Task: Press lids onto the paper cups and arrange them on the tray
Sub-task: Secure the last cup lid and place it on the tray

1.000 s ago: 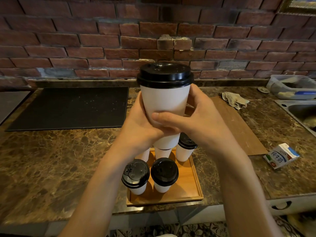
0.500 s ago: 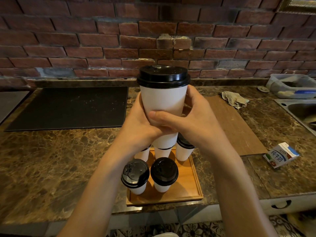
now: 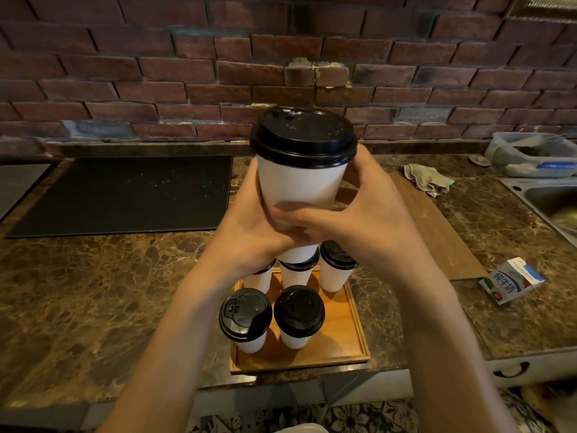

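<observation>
1. Paper cup (image 3: 299, 195): white, upright, black lid (image 3: 303, 137) seated on its rim. It is held in the air above the far end of the tray (image 3: 352, 339), clear of everything standing there.
2. Left hand (image 3: 249, 226): curled round the cup's lower left wall.
3. Right hand (image 3: 359, 220): wrapped round the cup's right wall, thumb laid across the near face and meeting the left hand.
4. Tray: wooden, shallow rim, set on the marble counter (image 3: 93, 292).
5. 5 lidded white cups stand on the tray.
   - Near row, 2: near-left cup (image 3: 245, 317) and near-middle cup (image 3: 299, 314), just beside each other.
   - Far row, 3: far-left cup (image 3: 259, 280), far-middle cup (image 3: 295, 276) and far-right cup (image 3: 335, 270).
   - The hands and the held cup cover most of the far row; the far-left cup shows only part of its wall and a sliver of lid.
6. Black mat (image 3: 125, 195): left of the tray and beyond it.
7. Wooden board (image 3: 437, 232): right of the tray, running away from it.
8. Cloth (image 3: 427, 179): crumpled, beyond the tray to the right, at the board's far end.
9. Milk carton (image 3: 512, 281): lying on its side, well right of the tray.
10. Plastic container (image 3: 530, 154) and sink (image 3: 552, 204): far right of the tray.
11. Brick wall (image 3: 156, 73): beyond the tray.
</observation>
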The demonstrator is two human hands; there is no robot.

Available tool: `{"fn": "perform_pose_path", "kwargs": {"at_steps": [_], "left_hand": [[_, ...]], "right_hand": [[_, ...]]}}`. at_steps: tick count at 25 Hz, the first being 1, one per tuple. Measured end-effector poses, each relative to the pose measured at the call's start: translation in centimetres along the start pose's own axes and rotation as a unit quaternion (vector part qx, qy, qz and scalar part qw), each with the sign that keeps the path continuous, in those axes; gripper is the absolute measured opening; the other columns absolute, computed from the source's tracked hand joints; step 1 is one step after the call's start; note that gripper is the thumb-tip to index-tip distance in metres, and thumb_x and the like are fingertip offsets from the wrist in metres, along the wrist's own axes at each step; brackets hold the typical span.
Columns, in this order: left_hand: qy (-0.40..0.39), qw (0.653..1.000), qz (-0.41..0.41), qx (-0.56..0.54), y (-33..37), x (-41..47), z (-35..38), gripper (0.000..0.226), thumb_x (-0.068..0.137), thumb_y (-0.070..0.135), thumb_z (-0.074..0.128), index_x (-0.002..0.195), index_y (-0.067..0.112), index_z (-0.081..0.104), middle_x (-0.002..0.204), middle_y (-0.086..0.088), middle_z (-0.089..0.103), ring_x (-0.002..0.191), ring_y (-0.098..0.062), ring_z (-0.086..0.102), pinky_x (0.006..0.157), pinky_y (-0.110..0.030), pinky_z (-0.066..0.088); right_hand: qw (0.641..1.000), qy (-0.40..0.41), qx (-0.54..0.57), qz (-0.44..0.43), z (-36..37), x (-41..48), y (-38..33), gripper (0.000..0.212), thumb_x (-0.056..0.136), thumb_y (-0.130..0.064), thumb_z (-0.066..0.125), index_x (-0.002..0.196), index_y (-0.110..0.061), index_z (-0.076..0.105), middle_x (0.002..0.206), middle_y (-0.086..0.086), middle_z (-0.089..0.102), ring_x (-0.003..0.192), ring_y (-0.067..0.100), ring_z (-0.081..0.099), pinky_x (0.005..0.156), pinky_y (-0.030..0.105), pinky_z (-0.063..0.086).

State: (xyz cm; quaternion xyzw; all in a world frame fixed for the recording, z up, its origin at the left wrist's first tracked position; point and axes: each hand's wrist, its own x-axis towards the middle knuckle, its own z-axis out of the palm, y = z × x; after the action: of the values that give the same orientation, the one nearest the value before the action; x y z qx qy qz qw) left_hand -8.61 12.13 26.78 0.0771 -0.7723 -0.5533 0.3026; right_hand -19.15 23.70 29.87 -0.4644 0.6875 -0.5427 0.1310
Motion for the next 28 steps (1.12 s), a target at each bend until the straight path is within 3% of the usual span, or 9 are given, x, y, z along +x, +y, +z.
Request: {"fn": "perform_pose_path", "kwargs": {"at_steps": [3,5,8,11,16,20,23,25,28], "left_hand": [[-0.019,0.999,-0.002,0.027,-0.2,-0.1,-1.0,0.108,0.059,0.025,0.088,0.145,0.018,0.023,0.132,0.013,0.050,0.122,0.003,0.049,0.094,-0.015,0.045],[-0.002,0.999,-0.010,0.043,-0.8,-0.9,-1.8,0.103,0.063,0.037,0.082,0.147,0.029,0.023,0.138,0.014,0.047,0.128,-0.001,0.045,0.102,-0.024,0.043],[0.076,0.995,-0.021,0.066,-2.9,-2.6,-3.1,0.077,0.075,0.048,0.068,0.142,0.039,0.031,0.139,0.019,0.046,0.129,0.002,0.043,0.105,-0.022,0.040],[0.178,0.979,-0.041,0.090,-6.8,-4.5,-4.7,0.055,0.086,0.043,0.060,0.137,0.033,0.040,0.138,0.010,0.049,0.128,-0.003,0.046,0.107,-0.028,0.039],[0.293,0.924,-0.151,0.195,-14.4,-9.2,-5.5,0.045,0.092,0.037,0.053,0.135,0.024,0.047,0.137,-0.002,0.050,0.125,-0.015,0.048,0.103,-0.036,0.041],[0.235,0.884,-0.273,0.297,-19.9,-13.9,-4.5,0.046,0.095,0.037,0.049,0.138,0.022,0.044,0.145,-0.006,0.043,0.131,-0.024,0.041,0.105,-0.051,0.037],[0.166,0.858,-0.318,0.367,-22.6,-16.5,-3.6,0.050,0.097,0.037,0.047,0.143,0.019,0.040,0.151,-0.007,0.034,0.140,-0.024,0.029,0.114,-0.048,0.024],[0.114,0.847,-0.338,0.393,-23.9,-17.7,-3.2,0.052,0.098,0.039,0.043,0.145,0.019,0.035,0.155,-0.007,0.027,0.144,-0.023,0.019,0.118,-0.043,0.012],[0.051,0.819,-0.364,0.440,-25.2,-19.1,-2.5,0.056,0.098,0.045,0.036,0.148,0.022,0.026,0.159,-0.008,0.014,0.147,-0.023,0.006,0.119,-0.041,0.002]], "right_hand": [[0.999,0.020,0.016,-0.020,0.2,-0.1,0.3,0.090,0.059,-0.039,0.090,0.136,-0.028,0.046,0.127,-0.017,0.059,0.119,-0.002,0.053,0.091,0.015,0.051],[0.998,0.041,0.023,-0.032,0.0,-0.3,0.7,0.088,0.060,-0.039,0.089,0.135,-0.028,0.045,0.126,-0.020,0.057,0.119,-0.006,0.052,0.091,0.012,0.049],[0.996,0.071,0.019,-0.045,-0.7,-0.7,2.0,0.084,0.063,-0.037,0.088,0.133,-0.031,0.041,0.118,-0.029,0.054,0.113,-0.018,0.050,0.085,0.002,0.043],[0.995,0.093,0.011,-0.030,-1.7,-1.3,4.5,0.084,0.063,-0.031,0.089,0.130,-0.032,0.039,0.115,-0.031,0.052,0.110,-0.023,0.048,0.081,-0.002,0.041],[0.994,0.111,-0.005,0.021,-2.2,-3.6,9.8,0.091,0.061,-0.020,0.090,0.133,-0.029,0.035,0.120,-0.028,0.047,0.111,-0.025,0.045,0.085,-0.002,0.040],[0.989,0.128,-0.002,0.074,-1.7,-6.3,14.4,0.097,0.055,-0.022,0.093,0.134,-0.030,0.037,0.123,-0.024,0.050,0.117,-0.013,0.049,0.097,0.015,0.046],[0.984,0.136,0.005,0.114,-0.8,-7.9,17.2,0.099,0.049,-0.039,0.090,0.133,-0.030,0.038,0.122,-0.024,0.053,0.120,-0.004,0.052,0.103,0.033,0.047],[0.981,0.137,0.019,0.139,-0.3,-8.9,18.7,0.103,0.045,-0.049,0.087,0.133,-0.031,0.037,0.121,-0.029,0.053,0.119,-0.006,0.052,0.102,0.032,0.046],[0.976,0.137,0.024,0.170,0.5,-10.2,20.8,0.104,0.042,-0.052,0.086,0.131,-0.032,0.036,0.119,-0.032,0.051,0.115,-0.016,0.050,0.095,0.015,0.043]]}}
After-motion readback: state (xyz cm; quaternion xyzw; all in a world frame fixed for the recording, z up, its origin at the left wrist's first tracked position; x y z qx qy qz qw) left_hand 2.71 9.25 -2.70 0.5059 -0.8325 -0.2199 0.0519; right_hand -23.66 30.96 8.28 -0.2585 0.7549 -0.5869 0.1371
